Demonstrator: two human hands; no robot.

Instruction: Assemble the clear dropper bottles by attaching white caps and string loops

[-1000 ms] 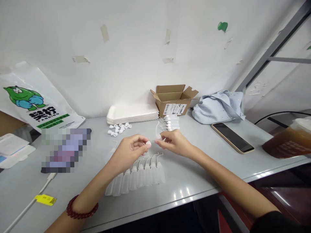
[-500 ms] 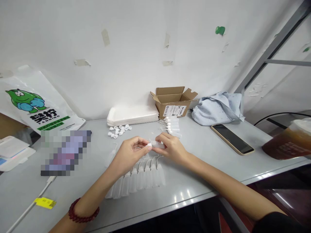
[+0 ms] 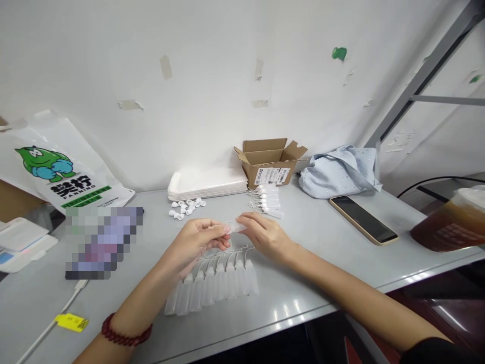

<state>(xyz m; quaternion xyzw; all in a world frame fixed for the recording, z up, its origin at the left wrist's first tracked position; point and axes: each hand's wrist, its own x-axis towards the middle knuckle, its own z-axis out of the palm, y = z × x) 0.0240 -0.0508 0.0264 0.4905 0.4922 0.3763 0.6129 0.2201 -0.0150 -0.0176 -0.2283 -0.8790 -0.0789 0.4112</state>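
Observation:
Between my hands, above the table, is a small translucent plastic bottle (image 3: 236, 228) lying nearly level. My left hand (image 3: 202, 238) pinches its left end, where a white cap is mostly covered by the fingers. The body of the bottle is gripped by my right hand (image 3: 267, 236), whose fingers hide much of it. Just below, a row of several similar bottles (image 3: 217, 287) with thin bent tubes at their tops lies on the table. Loose white caps (image 3: 185, 208) are scattered behind my left hand. More capped bottles (image 3: 271, 197) lie beyond my right hand.
A stack of white trays (image 3: 206, 184) and an open cardboard box (image 3: 269, 164) stand against the wall. Rightward are a folded blue cloth (image 3: 339, 172), a phone (image 3: 362, 221) and a drink cup (image 3: 449, 227). A blurred device (image 3: 104, 245) with a cable (image 3: 49, 326) lies left.
My left fingers have shifted around the cap end, with the thumb now on top and hiding more of the cap. My right hand keeps hold of the bottle. The view has tilted slightly.

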